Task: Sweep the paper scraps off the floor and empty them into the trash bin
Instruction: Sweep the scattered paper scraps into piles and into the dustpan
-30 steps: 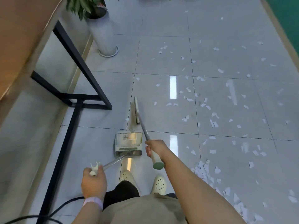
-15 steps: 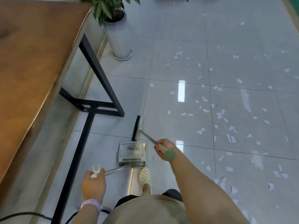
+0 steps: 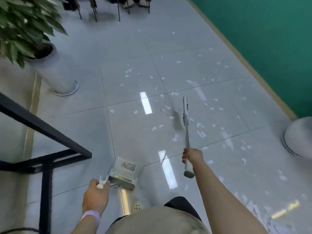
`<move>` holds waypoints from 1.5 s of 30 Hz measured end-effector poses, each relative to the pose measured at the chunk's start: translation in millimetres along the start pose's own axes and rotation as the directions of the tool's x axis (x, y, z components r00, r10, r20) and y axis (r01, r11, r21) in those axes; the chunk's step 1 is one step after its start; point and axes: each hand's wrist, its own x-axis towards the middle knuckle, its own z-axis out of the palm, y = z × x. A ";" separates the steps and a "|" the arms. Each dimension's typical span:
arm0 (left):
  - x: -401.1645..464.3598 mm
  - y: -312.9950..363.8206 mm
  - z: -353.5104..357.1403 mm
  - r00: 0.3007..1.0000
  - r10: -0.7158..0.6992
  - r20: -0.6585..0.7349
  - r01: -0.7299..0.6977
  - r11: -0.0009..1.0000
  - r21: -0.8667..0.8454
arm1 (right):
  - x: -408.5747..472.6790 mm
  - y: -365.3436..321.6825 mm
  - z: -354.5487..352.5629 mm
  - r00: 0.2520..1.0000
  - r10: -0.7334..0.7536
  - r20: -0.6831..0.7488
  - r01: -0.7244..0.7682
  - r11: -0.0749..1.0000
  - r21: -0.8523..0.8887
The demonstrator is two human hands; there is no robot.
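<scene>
Seen from the head camera, looking down, a glossy grey tiled floor was shown, strewn with white paper scraps. Most scraps were scattered across the middle and right of the floor, with a denser heap at the lower right edge beside the right forearm. No trash bin could be made out.

The right hand was stretched forward, its fingers curled round the pale handle of a broom, near the handle's lower end, just above a grey-green end cap. The handle was pointed away from the body, and the broom head was blurred above the tiles among the scraps; whether it touched the floor could not be told.

The left hand was held lower and closer to the body, a pale lilac wristband on its wrist. Its fingers were wrapped round the white tip of the thin metal handle of a dustpan. The silver dustpan was seen near the floor just ahead of the hand, its open mouth turned away from the body; no scraps could be made out inside it.

At the left, the black metal frame of a table was visible. Behind it, a potted plant in a tall pale planter was standing on the floor. A green wall was running along the right side, and a round white base was partly cut off at the right edge. Dark chair legs were blurred at the top.
</scene>
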 end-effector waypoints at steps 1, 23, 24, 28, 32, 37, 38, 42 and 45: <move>3.2 11.7 5.2 1.000 0.017 0.010 -0.017 1.000 -0.001 | 2.9 -2.0 -15.7 0.999 0.029 -0.017 -0.028 0.999 0.042; -107.6 223.1 271.2 0.591 0.575 0.566 -0.790 0.556 0.259 | -23.0 147.2 -347.0 0.771 0.526 -0.360 0.023 0.541 0.841; -111.6 227.4 280.2 0.560 0.588 0.583 -0.812 0.529 0.246 | -28.9 156.3 -351.1 0.753 0.549 -0.363 0.048 0.504 0.862; -114.6 240.1 309.5 0.494 0.581 0.648 -0.843 0.502 0.192 | -49.6 188.0 -346.0 0.674 0.653 -0.345 0.059 0.419 0.906; -98.8 254.3 319.2 0.466 0.554 0.690 -0.854 0.485 0.187 | -49.2 205.7 -310.4 0.634 0.719 -0.285 0.005 0.365 0.931; -53.3 293.2 304.2 0.522 0.544 0.657 -0.809 0.560 0.179 | -9.4 171.0 -223.5 0.717 0.685 -0.127 -0.366 0.526 0.768; -40.8 302.2 301.0 0.545 0.544 0.638 -0.790 0.589 0.172 | 1.0 155.9 -203.9 0.750 0.657 -0.075 -0.446 0.587 0.675; 6.3 340.5 288.1 0.524 0.575 0.628 -0.803 0.580 0.139 | 32.0 72.0 -127.7 0.864 0.499 0.068 -0.493 0.808 0.324; 28.6 365.3 276.8 0.463 0.599 0.653 -0.848 0.514 0.130 | 48.1 21.9 -85.5 0.880 0.461 0.117 -0.475 0.848 0.232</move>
